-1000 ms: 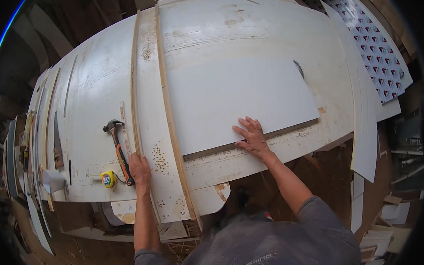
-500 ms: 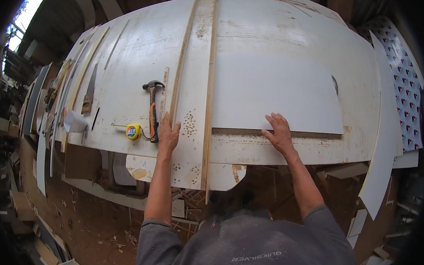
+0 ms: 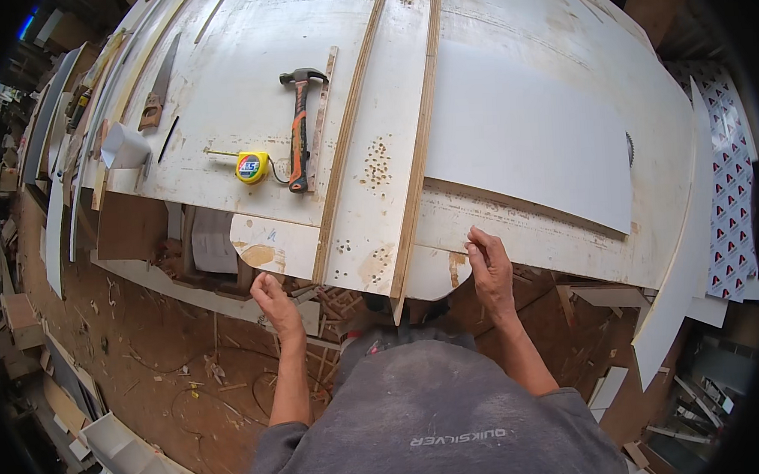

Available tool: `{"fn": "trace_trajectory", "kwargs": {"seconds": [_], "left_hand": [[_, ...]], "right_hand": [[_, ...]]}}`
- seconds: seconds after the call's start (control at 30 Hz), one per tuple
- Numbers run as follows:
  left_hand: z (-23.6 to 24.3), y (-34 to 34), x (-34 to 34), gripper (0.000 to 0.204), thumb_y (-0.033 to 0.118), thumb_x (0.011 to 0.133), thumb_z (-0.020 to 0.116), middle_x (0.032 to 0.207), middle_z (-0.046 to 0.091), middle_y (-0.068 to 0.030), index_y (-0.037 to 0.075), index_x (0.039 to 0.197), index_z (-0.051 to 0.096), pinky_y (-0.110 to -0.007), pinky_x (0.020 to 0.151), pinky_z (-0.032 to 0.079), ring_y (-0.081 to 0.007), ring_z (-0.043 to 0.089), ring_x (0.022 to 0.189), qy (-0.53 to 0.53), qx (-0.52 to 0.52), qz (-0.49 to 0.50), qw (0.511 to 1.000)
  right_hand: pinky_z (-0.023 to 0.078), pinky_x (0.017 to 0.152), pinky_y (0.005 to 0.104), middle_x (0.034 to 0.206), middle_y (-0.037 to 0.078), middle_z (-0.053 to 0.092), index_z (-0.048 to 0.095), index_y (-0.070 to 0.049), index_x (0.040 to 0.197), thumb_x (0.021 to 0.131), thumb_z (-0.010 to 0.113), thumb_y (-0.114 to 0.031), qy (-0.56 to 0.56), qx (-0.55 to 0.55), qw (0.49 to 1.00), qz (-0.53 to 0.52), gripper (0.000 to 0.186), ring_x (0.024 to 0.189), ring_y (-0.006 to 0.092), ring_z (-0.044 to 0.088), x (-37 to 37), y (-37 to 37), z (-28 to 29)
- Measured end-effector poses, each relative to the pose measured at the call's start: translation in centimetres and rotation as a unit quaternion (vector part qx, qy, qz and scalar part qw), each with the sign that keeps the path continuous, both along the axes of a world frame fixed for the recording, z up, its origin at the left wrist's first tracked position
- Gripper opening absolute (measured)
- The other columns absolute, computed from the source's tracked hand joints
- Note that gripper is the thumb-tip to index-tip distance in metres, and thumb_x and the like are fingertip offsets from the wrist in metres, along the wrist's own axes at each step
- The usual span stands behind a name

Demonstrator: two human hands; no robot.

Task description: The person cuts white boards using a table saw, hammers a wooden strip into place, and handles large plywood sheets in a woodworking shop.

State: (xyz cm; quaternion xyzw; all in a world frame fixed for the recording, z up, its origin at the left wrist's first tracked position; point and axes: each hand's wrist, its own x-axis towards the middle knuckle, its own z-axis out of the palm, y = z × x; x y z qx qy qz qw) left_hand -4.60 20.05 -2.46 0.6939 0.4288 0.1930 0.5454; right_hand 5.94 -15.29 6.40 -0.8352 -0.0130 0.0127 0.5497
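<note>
My left hand is just off the near edge of the white worktable, its fingers curled together with nothing visible in them. By the rounded, stained end of a small board, my right hand hovers over the table's near edge, fingers bent in and thumb close to them, holding nothing I can see. Beyond it lies a white panel, its near edge raised a little. Two long wooden strips run away from me across the table, with a drilled, hole-dotted white strip between them.
Left of the strips lie a claw hammer, a yellow tape measure and a handsaw. A round saw blade shows at the panel's right edge. Patterned sheeting stands at the right. Offcuts litter the brown floor.
Both hands have drawn back toward me: the left off the table beside the hammer, the right away from the panel's near edge. Their fingers have curled in. The view has tilted downward.
</note>
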Motion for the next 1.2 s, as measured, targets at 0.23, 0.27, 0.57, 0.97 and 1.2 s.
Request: {"fn": "trace_trajectory", "kwargs": {"seconds": [0.23,0.27,0.57,0.97,1.2], "left_hand": [[2.1,-4.0,3.1,0.062,0.053,0.098,0.044,0.135,0.043,-0.014,0.008,0.14,0.03,-0.048,0.094,0.043,-0.0277,0.05,0.116,-0.028,-0.428,-0.025,0.903],[2.5,-4.4,3.6,0.065,0.054,0.097,0.044,0.137,0.044,-0.0154,0.007,0.141,0.03,-0.05,0.097,0.041,-0.0287,0.049,0.119,-0.026,-0.43,-0.018,0.902],[1.2,-3.8,4.5,0.08,0.055,0.095,0.047,0.147,0.026,-0.0207,0.003,0.142,0.009,-0.057,0.103,0.035,-0.0344,0.039,0.131,0.005,-0.472,-0.021,0.881],[1.3,-5.3,5.3,0.091,0.056,0.094,0.049,0.153,0.017,-0.0208,-0.001,0.145,-0.001,-0.048,0.114,0.018,-0.0286,0.027,0.139,-0.019,-0.46,0.042,0.887],[1.3,-5.9,5.6,0.08,0.045,0.096,0.053,0.147,0.026,-0.0217,-0.008,0.139,0.011,-0.037,0.111,0.031,-0.0266,0.035,0.134,-0.037,-0.422,0.096,0.901]], "right_hand": [[0.051,0.081,0.035,0.103,0.016,0.062,0.055,-0.004,0.126,0.095,0.055,-0.016,-0.04,0.026,0.98,0.194,0.034,0.091,0.0247,0.063,8.4,13.2,3.3],[0.051,0.081,0.0357,0.101,0.018,0.062,0.055,-0.003,0.126,0.094,0.054,-0.018,-0.038,0.017,0.975,0.217,0.035,0.09,0.0257,0.063,9.8,15.7,3.1],[0.051,0.089,0.0469,0.125,0.025,0.045,0.035,-0.009,0.14,0.086,0.06,-0.026,0.018,-0.282,0.932,0.229,0.061,0.104,0.0432,0.059,20.4,30.7,-2.6],[0.053,0.053,0.0334,0.099,0.018,0.057,0.027,0.001,0.141,0.08,0.058,0.0,0.226,0.228,0.933,0.162,0.068,0.063,0.0211,0.064,24.2,26.0,3.5],[0.051,0.058,0.0309,0.091,0.011,0.054,0.021,-0.02,0.15,0.089,0.06,-0.014,0.118,0.018,0.973,0.195,0.073,0.066,0.0146,0.058,12.7,10.4,7.2]]}}
